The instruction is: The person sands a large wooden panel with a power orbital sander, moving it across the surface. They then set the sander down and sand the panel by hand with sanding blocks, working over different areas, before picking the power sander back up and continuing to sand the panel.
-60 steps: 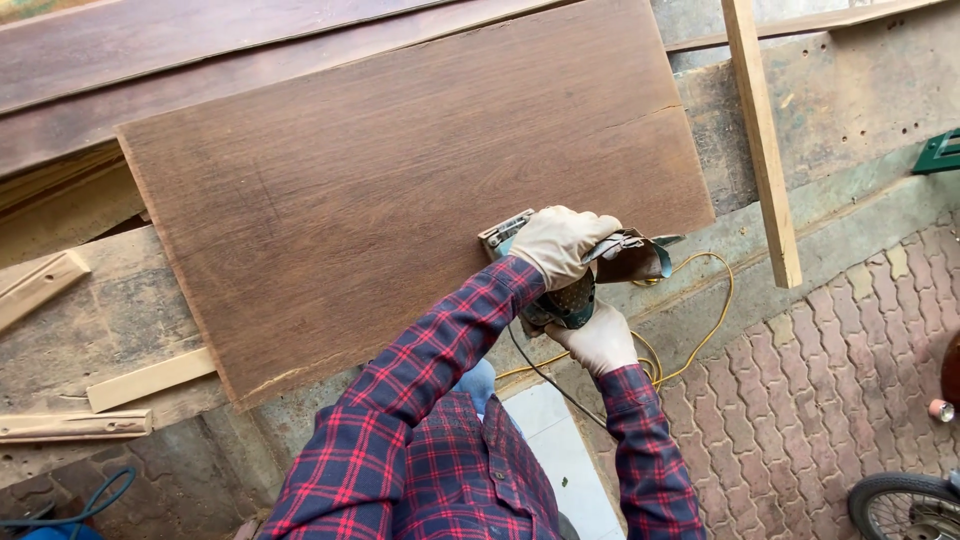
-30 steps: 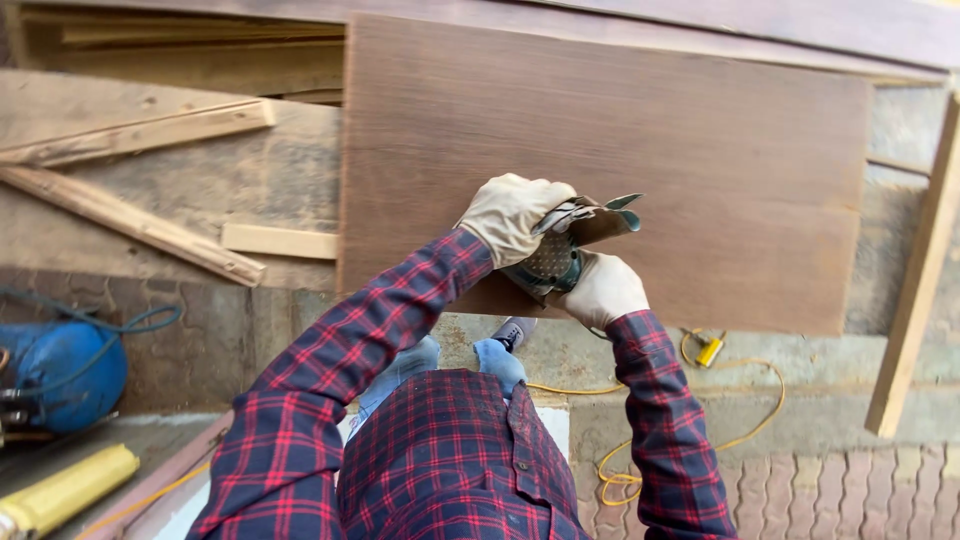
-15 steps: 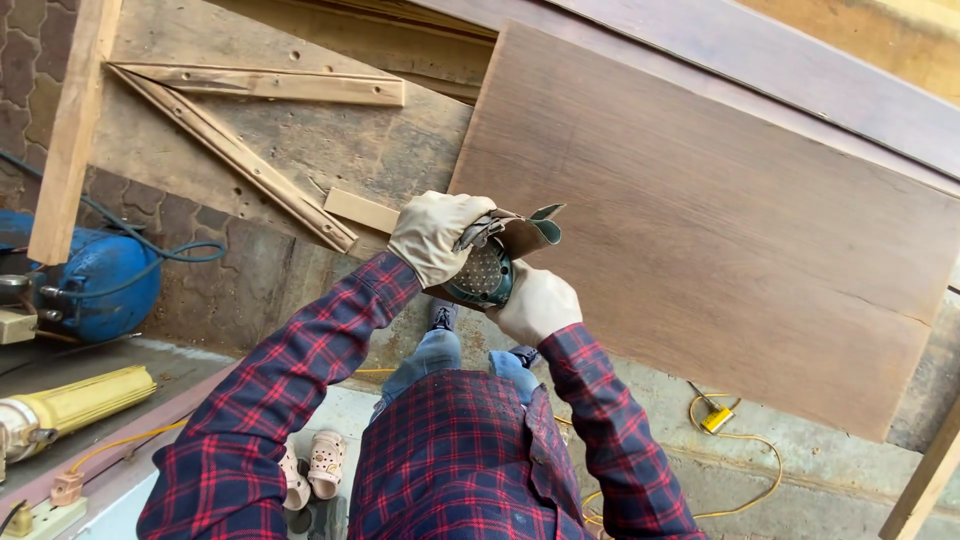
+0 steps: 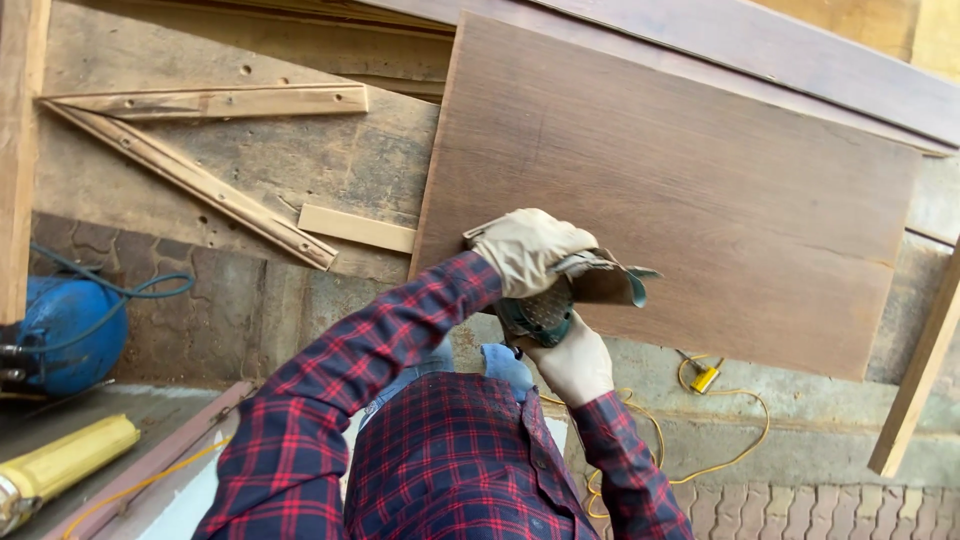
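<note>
Green-bodied handheld power sander (image 4: 540, 312) sits against the lower left part of a large dark brown rectangular wooden panel (image 4: 690, 190), with a sheet of brown sandpaper (image 4: 610, 280) folded up around its base. Left hand (image 4: 530, 248), in a pale tan work glove, is clamped over the top of the sander, fingers curled down on it. Right hand (image 4: 570, 362), also in a pale glove, grips the sander from beneath, so both hands close on the tool and lie close together. Both forearms wear red and navy plaid sleeves (image 4: 390, 330).

Panel lies on a rough, weathered wooden work surface (image 4: 300, 170), partly overhanging its near edge. Light wooden battens (image 4: 200, 100) lie to the left of the panel, one flat and one running diagonally. A yellow electrical cord (image 4: 720, 440) trails below the panel's edge over the grey ledge. At far left stands a blue round tank (image 4: 60, 335) with a dark hose; a yellow cylindrical power tool (image 4: 65, 462) lies below it.
</note>
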